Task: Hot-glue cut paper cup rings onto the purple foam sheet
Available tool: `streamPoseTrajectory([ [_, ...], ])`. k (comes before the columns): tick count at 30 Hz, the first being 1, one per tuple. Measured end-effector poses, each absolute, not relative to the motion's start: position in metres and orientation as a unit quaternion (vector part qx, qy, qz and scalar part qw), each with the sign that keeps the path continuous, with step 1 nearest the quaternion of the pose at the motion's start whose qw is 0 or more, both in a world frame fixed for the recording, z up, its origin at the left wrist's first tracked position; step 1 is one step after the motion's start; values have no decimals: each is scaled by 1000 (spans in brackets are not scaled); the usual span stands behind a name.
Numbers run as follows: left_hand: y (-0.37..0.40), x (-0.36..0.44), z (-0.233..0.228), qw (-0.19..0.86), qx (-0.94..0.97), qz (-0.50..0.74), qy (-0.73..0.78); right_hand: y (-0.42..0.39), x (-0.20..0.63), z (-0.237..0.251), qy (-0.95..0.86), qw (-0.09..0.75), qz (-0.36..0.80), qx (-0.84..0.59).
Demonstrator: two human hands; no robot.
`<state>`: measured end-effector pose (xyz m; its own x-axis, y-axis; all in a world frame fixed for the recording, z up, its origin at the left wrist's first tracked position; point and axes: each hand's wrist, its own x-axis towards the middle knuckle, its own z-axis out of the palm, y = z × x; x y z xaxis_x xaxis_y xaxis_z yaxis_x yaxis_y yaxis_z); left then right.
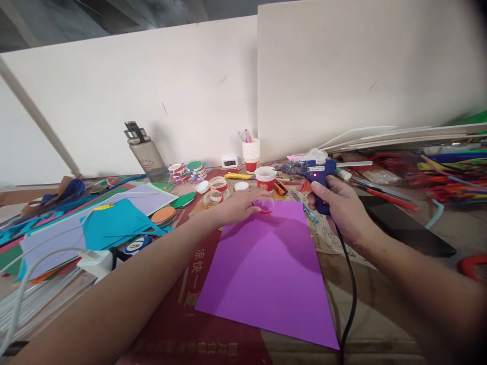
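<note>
Head-worn camera looks forward; tilted down, near

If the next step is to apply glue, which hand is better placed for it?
Probably the right hand: it grips the glue gun by the handle. The left hand is apart from the gun, at the far end of the purple sheet.

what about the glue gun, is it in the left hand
No, the right hand grips the glue gun, while the left hand is at the far end of the purple sheet.
</note>
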<state>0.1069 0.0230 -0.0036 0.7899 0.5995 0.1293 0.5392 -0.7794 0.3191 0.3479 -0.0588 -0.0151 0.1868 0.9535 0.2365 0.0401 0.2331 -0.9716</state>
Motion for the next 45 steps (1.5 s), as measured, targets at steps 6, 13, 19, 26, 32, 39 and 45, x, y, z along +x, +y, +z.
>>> streamPoseTrajectory([
  [6,27,105,-7,110,923,165,331,-65,341,-8,-526,587,392,-475],
  [13,-4,110,-13,-16,928,222,299,-69,338,-6,-528,572,390,-492],
  [19,-26,123,-17,-145,964,93,201,-68,336,-11,-530,563,391,-499],
  [26,-29,130,-24,-157,966,106,178,-67,336,-18,-543,556,399,-487],
  [32,-21,120,-15,46,966,195,162,-68,338,-16,-528,561,408,-489],
  [39,2,111,-28,5,874,226,430,-67,338,-16,-535,562,399,-489],
  [45,-1,120,-28,14,868,177,464,-67,334,-17,-537,548,398,-502],
])
